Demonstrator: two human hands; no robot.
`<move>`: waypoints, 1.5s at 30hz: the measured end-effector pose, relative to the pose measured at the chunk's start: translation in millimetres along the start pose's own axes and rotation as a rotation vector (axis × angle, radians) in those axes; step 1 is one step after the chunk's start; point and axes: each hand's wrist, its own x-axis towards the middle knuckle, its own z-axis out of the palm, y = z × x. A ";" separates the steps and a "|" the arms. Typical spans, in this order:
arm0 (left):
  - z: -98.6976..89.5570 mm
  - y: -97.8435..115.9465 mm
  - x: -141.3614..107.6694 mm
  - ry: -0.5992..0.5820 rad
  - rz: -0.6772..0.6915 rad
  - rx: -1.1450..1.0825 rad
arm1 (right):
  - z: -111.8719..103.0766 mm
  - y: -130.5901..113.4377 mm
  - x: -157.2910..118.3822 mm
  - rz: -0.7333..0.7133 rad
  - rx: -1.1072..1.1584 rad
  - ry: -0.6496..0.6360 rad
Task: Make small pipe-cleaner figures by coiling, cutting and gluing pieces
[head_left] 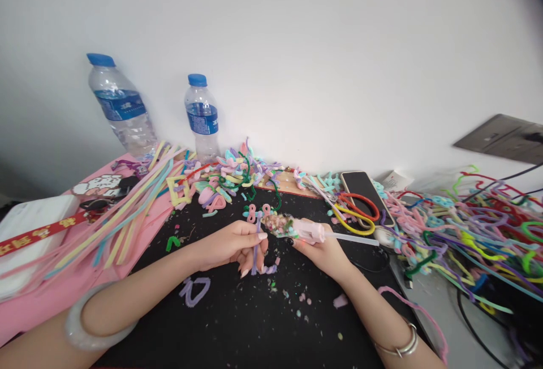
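Over the middle of the black mat, as the head view shows, your left hand pinches a purple pipe cleaner between thumb and fingers, holding it upright. A twisted lilac piece with a pink end curves out just beside your lower fingers. Your right hand wraps around a pink glue gun; its crusted, speckled nozzle points at the upper part of the purple pipe cleaner, and you cannot tell whether the two touch. A translucent glue stick juts from the gun's rear, over your wrist.

Left of your hands lie a bent purple loop and a small green piece. Behind your right hand, scissors with yellow and orange-red handles rest partly over a smartphone. A colourful heap of pipe cleaner pieces spreads near the wall, in front of two blue-capped bottles. Long pastel strips cross the pink sheet on your left.
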 end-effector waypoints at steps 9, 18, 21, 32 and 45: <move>-0.1 -0.4 -0.4 -0.008 0.003 -0.013 | -1.1 -1.9 1.0 0.004 0.018 -0.011; -1.2 -1.7 0.3 -0.009 0.009 -0.013 | -1.6 1.4 1.1 0.012 0.036 -0.041; -1.2 -1.4 0.1 -0.009 0.010 -0.013 | -1.3 2.8 0.6 0.004 0.018 -0.047; -1.0 -0.4 -0.2 -0.010 0.007 -0.013 | -1.6 1.9 0.3 0.011 0.020 -0.055; -0.6 -0.5 -0.2 -0.012 0.003 -0.015 | -1.3 1.0 1.0 0.025 0.007 -0.005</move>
